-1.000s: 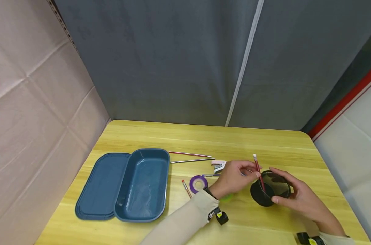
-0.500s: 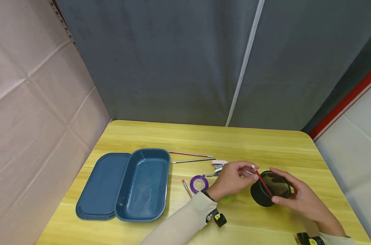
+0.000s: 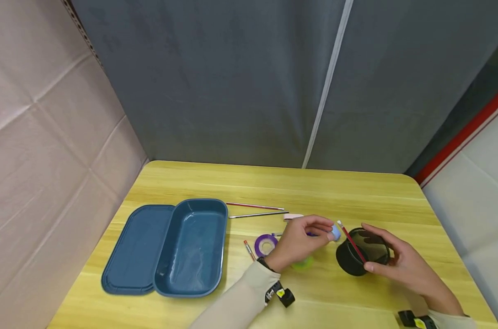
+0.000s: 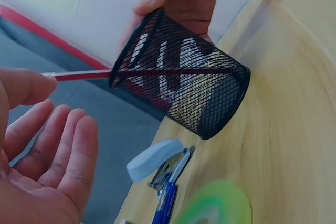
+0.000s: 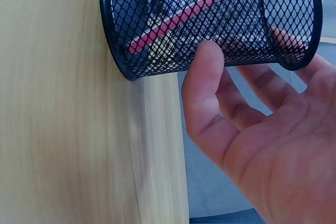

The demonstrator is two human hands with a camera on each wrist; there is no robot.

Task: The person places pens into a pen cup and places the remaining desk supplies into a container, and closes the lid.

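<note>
Red pencil (image 3: 353, 242) leans inside the black mesh cup (image 3: 347, 260), white eraser end jutting past the rim on the left hand's side. One second ago it stood steeper, at the left fingertips; its slant now matches the half-second-old frame.

Left hand (image 3: 300, 240): shifted away from the cup, fingers loosely bent, holding nothing (the left wrist view overlaps thumb and pencil end, but the head view shows a gap). The shift exposes more of a light blue item (image 3: 336, 232) beside the fingertips and of the green tape roll (image 3: 303, 263) below the hand. Purple tape roll (image 3: 259, 246) now partly covered by it.

Right hand (image 3: 401, 262): unchanged, thumb and fingers gripping the cup from its own side, over the table (image 3: 397, 196).
</note>
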